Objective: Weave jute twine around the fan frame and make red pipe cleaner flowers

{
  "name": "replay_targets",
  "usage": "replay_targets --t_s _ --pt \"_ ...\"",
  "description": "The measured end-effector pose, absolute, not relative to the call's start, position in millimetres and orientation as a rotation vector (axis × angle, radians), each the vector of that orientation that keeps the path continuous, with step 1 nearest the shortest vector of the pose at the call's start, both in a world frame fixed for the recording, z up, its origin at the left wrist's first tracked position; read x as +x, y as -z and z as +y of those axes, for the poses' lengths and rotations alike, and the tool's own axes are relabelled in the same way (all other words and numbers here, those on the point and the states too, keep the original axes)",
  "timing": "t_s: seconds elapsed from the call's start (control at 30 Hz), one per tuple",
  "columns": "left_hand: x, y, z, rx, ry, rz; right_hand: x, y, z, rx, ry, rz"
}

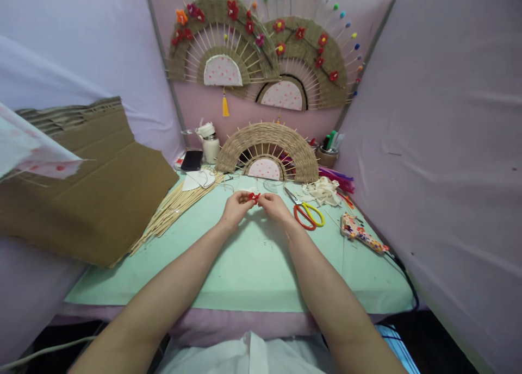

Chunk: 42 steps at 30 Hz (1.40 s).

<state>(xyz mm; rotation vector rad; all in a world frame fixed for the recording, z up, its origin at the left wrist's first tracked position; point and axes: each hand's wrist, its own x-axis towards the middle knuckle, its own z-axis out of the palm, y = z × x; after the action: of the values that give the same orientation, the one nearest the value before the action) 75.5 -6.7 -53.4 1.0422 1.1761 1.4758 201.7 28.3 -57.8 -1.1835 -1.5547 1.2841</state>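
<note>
Between my two hands, above the middle of the pale green table, is a small red fuzzy flower (253,197). My left hand (236,206) pinches its left side with thumb and fingers. On the opposite side, the fingertips of my right hand (274,205) grip its edge. Fine details of the flower are too small to make out. Just behind the hands stands a woven twine fan (267,135) with thin sticks and a dotted half-round centre. Scissors (304,211) with one red and one yellow handle lie right of my right hand.
A patterned glue gun (362,234) with a black cord lies at right. Bamboo sticks (173,208) and a large cardboard sheet (93,189) are at left. Cream fabric scraps (322,191), a pen cup (327,156), a phone (191,160) and a white bottle (210,145) stand or lie farther back.
</note>
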Motion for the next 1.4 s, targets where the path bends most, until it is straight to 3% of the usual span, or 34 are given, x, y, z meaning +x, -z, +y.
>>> replay_targets --t_s 0.23,0.43,0.7,1.07,1.4 --pt "62.3 48.4 -7.4 0.898 -1.25 1.042 206.8 59.0 30.2 -1.082 -1.376 -1.609" --pt "59.5 51.3 -3.0 0.857 -1.397 1.093 201.8 54.0 28.1 -1.043 -0.97 -1.561" --pt "64.4 52.8 -2.0 0.911 -1.451 1.115 195.5 57.9 26.1 -1.042 -1.083 -1.615" --pt "61.6 56.5 0.3 1.066 -1.37 1.169 194.7 58.4 22.3 -1.123 -0.683 -1.767" --pt "66.2 57.5 -1.3 0.911 -1.485 1.165 197.5 59.0 28.1 -1.072 -1.038 -1.566"
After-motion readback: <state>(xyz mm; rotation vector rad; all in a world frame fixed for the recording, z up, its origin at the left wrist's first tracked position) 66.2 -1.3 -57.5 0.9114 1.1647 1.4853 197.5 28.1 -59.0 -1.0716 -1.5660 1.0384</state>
